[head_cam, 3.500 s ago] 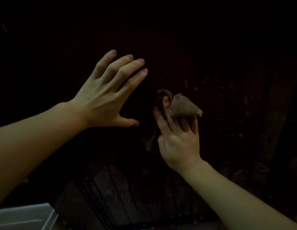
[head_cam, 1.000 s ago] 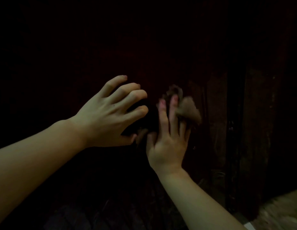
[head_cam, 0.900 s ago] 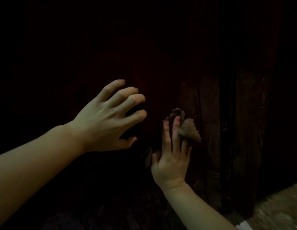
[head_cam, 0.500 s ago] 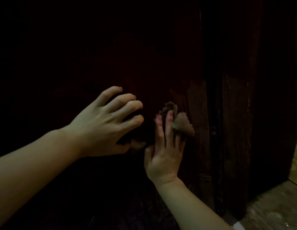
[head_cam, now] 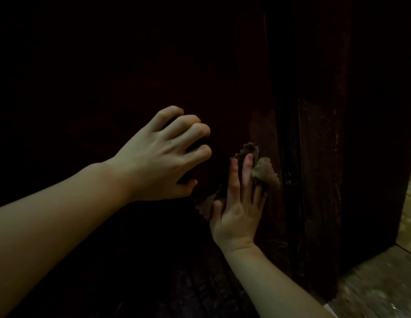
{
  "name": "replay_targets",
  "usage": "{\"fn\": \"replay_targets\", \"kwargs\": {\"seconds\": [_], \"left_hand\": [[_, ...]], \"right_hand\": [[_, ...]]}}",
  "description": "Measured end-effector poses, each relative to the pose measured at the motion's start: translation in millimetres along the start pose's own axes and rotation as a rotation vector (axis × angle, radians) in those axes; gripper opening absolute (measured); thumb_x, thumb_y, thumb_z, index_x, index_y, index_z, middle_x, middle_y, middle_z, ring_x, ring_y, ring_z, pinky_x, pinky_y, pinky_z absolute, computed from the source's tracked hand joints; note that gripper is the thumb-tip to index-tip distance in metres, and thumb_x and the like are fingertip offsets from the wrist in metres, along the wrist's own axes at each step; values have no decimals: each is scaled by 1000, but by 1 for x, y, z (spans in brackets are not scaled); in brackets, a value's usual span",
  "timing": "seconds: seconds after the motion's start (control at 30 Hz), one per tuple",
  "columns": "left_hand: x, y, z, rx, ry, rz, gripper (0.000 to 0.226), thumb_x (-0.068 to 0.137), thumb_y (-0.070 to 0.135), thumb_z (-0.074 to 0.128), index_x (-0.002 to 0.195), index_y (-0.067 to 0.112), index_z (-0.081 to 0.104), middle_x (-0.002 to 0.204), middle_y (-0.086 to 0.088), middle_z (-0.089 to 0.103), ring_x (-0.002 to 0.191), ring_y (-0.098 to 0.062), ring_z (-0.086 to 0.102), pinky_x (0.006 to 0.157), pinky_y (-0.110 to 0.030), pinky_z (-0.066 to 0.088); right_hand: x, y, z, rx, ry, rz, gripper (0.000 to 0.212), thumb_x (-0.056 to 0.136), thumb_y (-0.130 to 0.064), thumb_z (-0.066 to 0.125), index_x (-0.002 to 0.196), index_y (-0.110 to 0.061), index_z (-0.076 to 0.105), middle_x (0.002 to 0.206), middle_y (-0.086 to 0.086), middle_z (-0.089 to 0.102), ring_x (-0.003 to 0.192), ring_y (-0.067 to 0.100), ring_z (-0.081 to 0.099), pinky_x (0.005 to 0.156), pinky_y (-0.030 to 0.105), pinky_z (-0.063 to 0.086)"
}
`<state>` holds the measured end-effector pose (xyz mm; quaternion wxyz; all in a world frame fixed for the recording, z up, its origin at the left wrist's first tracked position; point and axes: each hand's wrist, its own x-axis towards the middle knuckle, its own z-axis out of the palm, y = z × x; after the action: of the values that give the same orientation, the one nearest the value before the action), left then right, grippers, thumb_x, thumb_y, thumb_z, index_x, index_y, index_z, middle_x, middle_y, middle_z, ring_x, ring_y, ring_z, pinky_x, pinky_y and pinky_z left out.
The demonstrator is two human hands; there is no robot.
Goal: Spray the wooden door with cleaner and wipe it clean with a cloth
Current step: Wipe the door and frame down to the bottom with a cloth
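Observation:
A very dark wooden door fills most of the view. My right hand lies flat against it near its right edge, its straight fingers pressing a crumpled brown cloth to the wood. Part of the cloth folds over my outer fingers, and a corner pokes out below my thumb. My left hand is just left of it on the door, fingers curled in and holding nothing. No spray bottle is in view.
A dark vertical door post stands right of the cloth. Pale stone floor shows at the bottom right corner. The rest is too dark to make out.
My left hand's fingers have curled from straight to bent. My right hand has rubbed the cloth up and down and drifted right toward the door's edge; the view has shifted right too.

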<state>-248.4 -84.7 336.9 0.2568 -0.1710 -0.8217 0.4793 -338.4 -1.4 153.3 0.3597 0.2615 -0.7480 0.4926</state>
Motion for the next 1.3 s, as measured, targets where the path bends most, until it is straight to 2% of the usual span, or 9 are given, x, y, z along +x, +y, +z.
{"fn": "replay_targets", "kwargs": {"seconds": [0.1,0.3,0.43,0.57,0.73,0.87,0.97,1.17,1.3], "left_hand": [[6,0,0,4,17,6,57,73,51,68,113,12,57,125,-18,51,120,-37,44,104,-52,28],[20,-3,1,15,30,11,62,72,52,68,115,12,49,126,-18,51,120,-38,45,105,-52,28],[25,-6,-1,11,12,21,53,76,50,61,114,13,56,126,-19,51,121,-36,43,105,-51,26],[29,-6,-2,6,14,32,54,75,49,63,114,12,56,126,-19,50,120,-37,43,105,-51,25],[40,-13,-5,22,-15,77,63,70,52,69,115,10,52,126,-20,51,121,-38,44,105,-52,25],[52,-16,-8,31,-41,89,52,81,51,49,115,12,56,126,-19,51,122,-38,45,105,-51,25],[59,-15,-7,40,-53,103,53,78,49,54,116,12,57,127,-20,51,122,-38,44,105,-51,25],[77,-16,-6,48,-49,119,62,73,52,61,117,10,50,126,-20,52,121,-39,47,104,-54,28],[89,-13,-4,55,-32,118,52,82,50,46,118,14,54,127,-18,51,123,-37,46,105,-53,28]], "right_hand": [[25,-15,-8,48,66,67,64,95,-46,32,152,-18,24,162,11,15,142,39,26,112,57,21],[66,-21,-19,115,89,-144,62,99,-50,27,152,-18,29,162,8,15,149,32,14,120,46,8],[22,10,0,81,98,88,66,99,-52,10,151,-15,28,161,9,16,146,33,19,115,54,19],[41,-1,-7,139,155,163,60,97,-38,28,152,-11,29,161,9,17,146,33,20,116,56,18],[95,-17,-32,153,68,-160,65,94,-41,38,154,-19,25,163,2,10,148,21,4,120,40,1],[61,4,-13,150,169,115,62,99,-46,22,150,-13,34,161,7,21,146,27,22,117,46,17],[50,9,-6,173,218,306,59,95,-34,29,149,-10,36,160,7,24,144,31,27,113,55,25],[110,-10,-37,236,145,-25,60,96,-36,34,153,-16,29,162,2,14,149,20,8,121,43,10],[77,17,-19,164,198,162,61,96,-37,28,152,-13,31,161,4,20,145,27,26,116,48,23]]}}
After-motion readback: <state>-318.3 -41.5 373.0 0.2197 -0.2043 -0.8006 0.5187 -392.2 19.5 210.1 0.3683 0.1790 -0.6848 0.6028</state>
